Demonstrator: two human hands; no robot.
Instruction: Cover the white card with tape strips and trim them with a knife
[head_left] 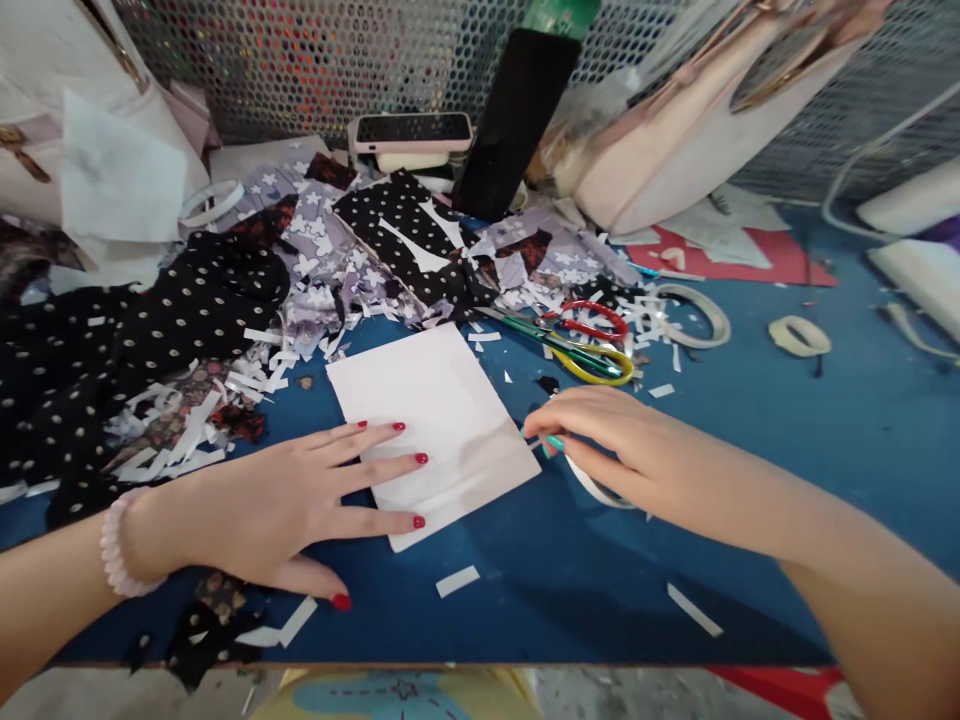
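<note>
My left hand point(277, 495), wearing a pale pink bead bracelet point(124, 545), lies with fingers spread. Its fingertips press on the left part of a white square sheet point(442, 420), which rests tilted on the blue table. At the sheet's right corner is my right hand point(600, 430), its thumb and fingers pinched together. A thin white ring, seemingly a roll of tape point(596, 487), shows below those fingers and is partly hidden by the hand. Beyond the sheet lie scissors with red handles point(600, 318) and others with yellow handles point(600, 362).
Cloth scraps point(202, 295) and paper strips point(195, 430) heap across the back and left. Another tape roll point(697, 315) and a pale ring point(799, 337) lie right. Behind stand a phone point(412, 130), a dark bottle point(517, 120) and a pale bag point(675, 120) against perforated metal.
</note>
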